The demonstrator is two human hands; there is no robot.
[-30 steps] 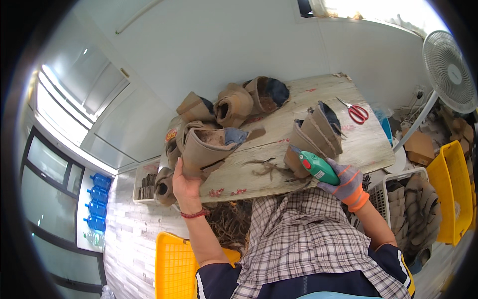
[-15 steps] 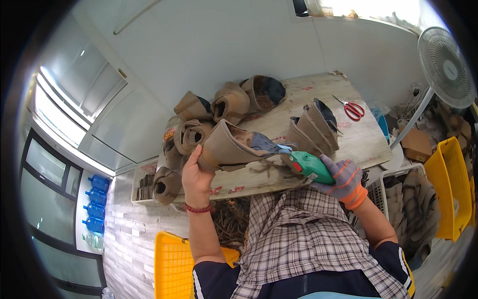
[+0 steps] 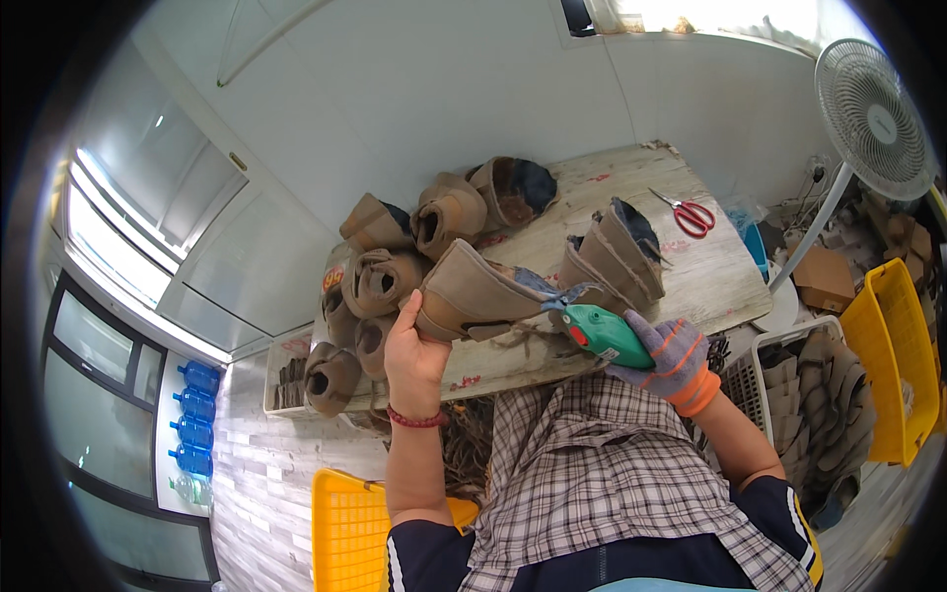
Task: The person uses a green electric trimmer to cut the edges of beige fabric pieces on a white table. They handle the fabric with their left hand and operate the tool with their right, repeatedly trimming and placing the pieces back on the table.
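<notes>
Head view | left hand (image 3: 415, 363): thumb and fingers pinch brown felt piece (image 3: 472, 296), raised over table (image 3: 712, 286) | gloved right hand (image 3: 663, 361): fingers wrapped round green cutter (image 3: 604, 333), tip at piece's bluish edge (image 3: 533, 281) | advisable: edge taut, bare fingers clear of tip
</notes>
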